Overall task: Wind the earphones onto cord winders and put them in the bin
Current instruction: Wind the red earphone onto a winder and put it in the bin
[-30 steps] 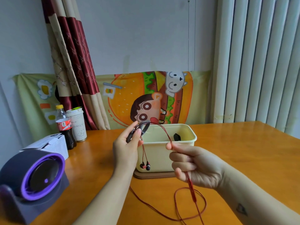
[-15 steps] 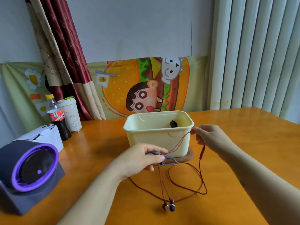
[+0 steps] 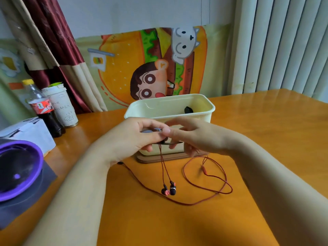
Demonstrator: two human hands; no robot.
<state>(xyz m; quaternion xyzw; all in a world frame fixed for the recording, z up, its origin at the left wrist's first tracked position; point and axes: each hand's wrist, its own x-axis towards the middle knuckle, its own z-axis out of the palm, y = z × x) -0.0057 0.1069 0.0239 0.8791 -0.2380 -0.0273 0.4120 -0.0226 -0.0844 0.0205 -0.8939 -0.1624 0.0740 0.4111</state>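
1 dark item (image 3: 188, 110) in bin (image 3: 160, 104); left hand (image 3: 131, 139) tight around cord winder (image 3: 152, 130), right hand (image 3: 198, 137) tight on earphones (image 3: 172, 190).

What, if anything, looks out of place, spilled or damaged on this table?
Nothing looks spilled or damaged. Only the red earphone cord is untidy: it sprawls in loose loops on the table before the cream bin, not yet wound onto the cord winder in the left hand.

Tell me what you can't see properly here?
Head view:
- Cord winder: mostly covered by the left hand holding it and the right hand.
- Black thing in the bin: the bin's wall hides most.
- Writing on the paper cup: too small.
- Purple fan: cut by left edge.
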